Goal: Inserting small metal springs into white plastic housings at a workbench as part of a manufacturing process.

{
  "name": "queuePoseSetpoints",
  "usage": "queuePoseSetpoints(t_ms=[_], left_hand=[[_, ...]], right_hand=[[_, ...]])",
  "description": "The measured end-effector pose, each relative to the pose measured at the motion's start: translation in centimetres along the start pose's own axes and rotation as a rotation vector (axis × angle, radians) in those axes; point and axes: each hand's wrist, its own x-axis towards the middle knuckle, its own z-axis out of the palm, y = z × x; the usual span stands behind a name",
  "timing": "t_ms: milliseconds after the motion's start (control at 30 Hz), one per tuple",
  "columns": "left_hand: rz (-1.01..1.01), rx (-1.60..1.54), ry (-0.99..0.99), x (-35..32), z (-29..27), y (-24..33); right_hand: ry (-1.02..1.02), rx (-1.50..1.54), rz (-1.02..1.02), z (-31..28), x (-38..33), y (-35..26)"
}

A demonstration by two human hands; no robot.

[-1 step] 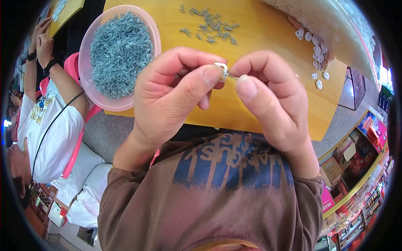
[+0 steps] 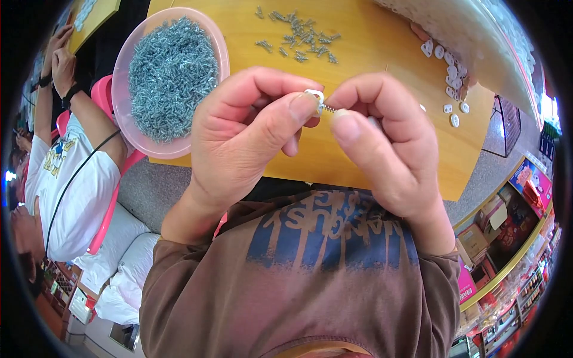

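My left hand [image 2: 245,128] is closed, pinching a small white plastic piece [image 2: 314,93] with an opening in it between thumb and forefinger. A thin metal coil spring [image 2: 329,108] runs from that piece toward my right hand [image 2: 385,140]. The right thumb and forefinger are closed on the spring's other end, which they hide. Both hands meet above the near part of the yellow table [image 2: 346,161]. Whether the spring sits inside the white piece or only touches it, I cannot tell.
A pink bowl [image 2: 224,56] full of springs stands left of my hands. Several loose springs [image 2: 301,36] lie beyond them. White plastic pieces [image 2: 452,77] are scattered at right, beside a large clear bag [image 2: 477,36]. At left, another person [image 2: 77,173] sits on a pink chair [image 2: 102,98].
My right thumb has shifted slightly left along the spring, toward the white piece. My left hand has stayed in place.
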Motion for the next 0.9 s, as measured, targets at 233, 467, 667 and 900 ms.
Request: queuePoseSetpoints(t_ms=[233,467,667,900], left_hand=[[0.021,-0.003,-0.004,0.0,0.3,-0.4],[0.1,0.263,-0.102,-0.1,0.1,0.1],[0.008,-0.008,-0.054,0.3,0.3,-0.2],[-0.019,-0.025,-0.047,0.3,0.5,-0.1]], right_hand=[[0.125,-0.363,-0.228,0.6,0.2,0.8],[-0.085,-0.164,0.005,-0.8,0.1,-0.2],[-0.049,-0.007,0.03,-0.6,0.1,0.2],[-0.053,-0.051,0.026,-0.6,-0.1,0.0]])
